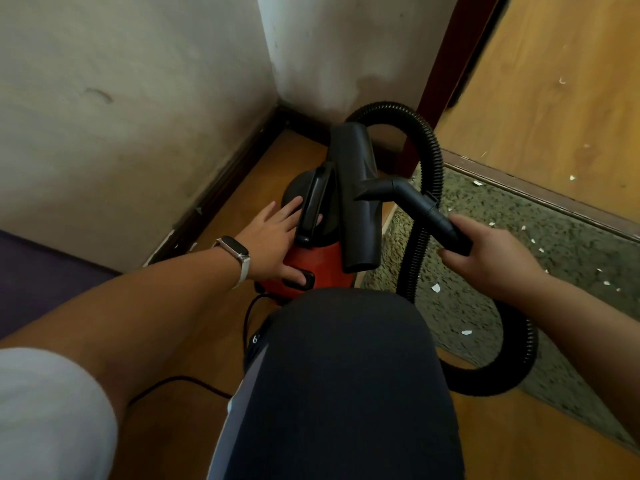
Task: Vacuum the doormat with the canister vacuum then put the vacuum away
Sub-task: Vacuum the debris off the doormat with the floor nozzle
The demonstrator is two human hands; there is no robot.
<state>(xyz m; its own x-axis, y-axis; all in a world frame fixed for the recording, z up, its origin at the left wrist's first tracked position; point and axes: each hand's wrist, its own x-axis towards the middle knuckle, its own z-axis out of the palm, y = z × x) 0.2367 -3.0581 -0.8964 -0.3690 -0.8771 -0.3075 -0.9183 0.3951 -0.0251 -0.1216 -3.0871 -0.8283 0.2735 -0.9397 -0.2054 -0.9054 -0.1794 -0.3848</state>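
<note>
Canister vacuum (pixel 325 268), red body with black lid, sits on the wood floor in the wall corner, just beside the speckled doormat (pixel 485 216). Left hand (pixel 273 237) lies flat on the lid, fingers straight and passing under the carry handle (pixel 311 202). Right hand (pixel 491 258) grips the black wand (pixel 415 202); the hose (pixel 433 150) loops behind. Paper scraps (pixel 435 288) lie on the mat. White "6" shows on the dark shorts (pixel 346 375), the rest hidden.

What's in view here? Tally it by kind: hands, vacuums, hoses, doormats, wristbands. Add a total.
2 hands: left hand, right hand
1 canister vacuum
1 hose
1 doormat
1 wristband
Total: 6
</note>
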